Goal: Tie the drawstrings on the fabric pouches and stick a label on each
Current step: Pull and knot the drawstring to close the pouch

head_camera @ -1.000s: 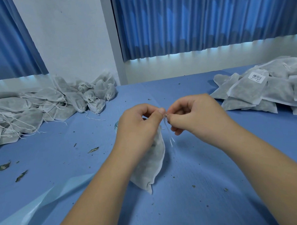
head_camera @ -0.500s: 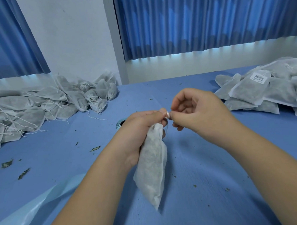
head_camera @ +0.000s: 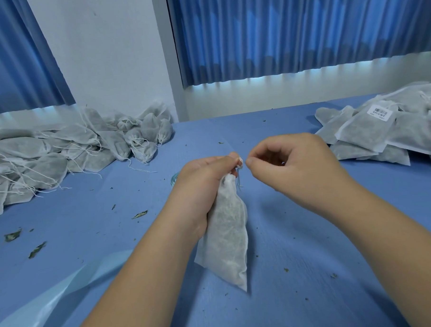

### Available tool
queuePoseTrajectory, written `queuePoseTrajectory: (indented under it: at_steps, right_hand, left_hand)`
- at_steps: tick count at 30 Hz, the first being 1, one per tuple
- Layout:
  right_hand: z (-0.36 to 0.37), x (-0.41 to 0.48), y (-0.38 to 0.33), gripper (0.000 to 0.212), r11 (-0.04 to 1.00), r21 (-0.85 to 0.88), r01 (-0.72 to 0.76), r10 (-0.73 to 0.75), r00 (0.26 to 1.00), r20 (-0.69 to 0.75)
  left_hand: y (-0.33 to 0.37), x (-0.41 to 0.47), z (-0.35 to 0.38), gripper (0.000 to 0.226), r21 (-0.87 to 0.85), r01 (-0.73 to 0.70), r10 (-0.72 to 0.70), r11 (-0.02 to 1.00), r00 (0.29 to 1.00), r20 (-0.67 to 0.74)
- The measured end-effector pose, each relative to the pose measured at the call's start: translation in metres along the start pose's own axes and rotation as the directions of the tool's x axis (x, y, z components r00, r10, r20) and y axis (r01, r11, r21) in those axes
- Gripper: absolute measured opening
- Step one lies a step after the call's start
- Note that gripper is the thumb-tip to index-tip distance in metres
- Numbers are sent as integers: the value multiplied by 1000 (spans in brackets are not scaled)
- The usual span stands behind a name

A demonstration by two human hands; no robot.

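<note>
A white fabric pouch (head_camera: pixel 227 237) filled with dried leaves hangs above the blue table. My left hand (head_camera: pixel 205 178) grips its gathered neck, thumb on top. Thin drawstring ends (head_camera: pixel 238 178) dangle just below that thumb. My right hand (head_camera: pixel 291 167) hovers close to the right of the neck, forefinger and thumb pinched together at its tip; whether the string runs between them is too fine to see. A heap of pouches with loose strings (head_camera: pixel 61 155) lies at the left. A stack of flat pouches (head_camera: pixel 391 136) lies at the right, one bearing a barcode label (head_camera: pixel 380 112).
The blue table (head_camera: pixel 300 271) is strewn with bits of dried leaf (head_camera: pixel 139 214). A pale blue sheet (head_camera: pixel 50 304) lies at the near left corner. A small roll (head_camera: pixel 175 178) peeks out behind my left wrist. Blue curtains and a white wall close the back.
My left hand turned and lifted the pouch so it hangs lengthwise from the neck. My right hand drew slightly away to the right of the neck.
</note>
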State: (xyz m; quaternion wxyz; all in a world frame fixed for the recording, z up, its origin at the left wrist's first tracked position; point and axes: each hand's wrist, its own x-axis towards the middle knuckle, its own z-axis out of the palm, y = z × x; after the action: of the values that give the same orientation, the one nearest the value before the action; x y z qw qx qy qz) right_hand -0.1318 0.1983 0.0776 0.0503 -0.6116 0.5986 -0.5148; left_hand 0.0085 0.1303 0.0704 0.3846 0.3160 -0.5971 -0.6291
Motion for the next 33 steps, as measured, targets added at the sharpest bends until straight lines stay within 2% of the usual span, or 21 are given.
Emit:
queuePoseTrajectory:
  at_steps: [3, 9, 12, 16, 20, 23, 25, 29, 33]
  right_hand:
    - [2, -1, 0, 13, 1000, -29, 1, 0, 999, 35]
    - [3, 1, 4, 16, 998, -51, -46, 48, 998, 45]
    - [1, 2, 5, 19, 991, -89, -95, 108, 983, 149]
    - [-9, 1, 6, 22, 986, -137, -97, 135, 940, 312]
    - [-19, 4, 7, 24, 980, 54, -191, 158, 914, 375]
    - [-23, 8, 11, 16, 938, 247, -242, 148, 927, 345]
    - [-27, 11, 15, 18, 902, 348, -254, 150, 942, 299]
    - [-29, 14, 24, 14, 867, 431, -250, 175, 963, 207]
    - [-21, 14, 25, 9, 762, 571, -304, 201, 950, 238]
  left_hand:
    - [0, 0, 1, 39, 21, -3, 2, 1000, 1000, 5]
    - [-1, 0, 0, 36, 97, -34, 34, 995, 999, 10]
    - [-1, 1, -2, 36, 153, -14, 7, 988, 999, 43]
    - [-1, 0, -4, 34, 153, 83, -106, 985, 983, 149]
    - [1, 0, -5, 28, 129, 102, -125, 986, 975, 184]
    - [-1, 1, -5, 31, 122, 98, -118, 988, 978, 169]
    - [-3, 1, -6, 34, 151, 102, -122, 983, 983, 136]
    - [-6, 2, -6, 33, 190, 114, -136, 975, 985, 104]
    - [-8, 3, -5, 32, 200, 116, -139, 973, 985, 105]
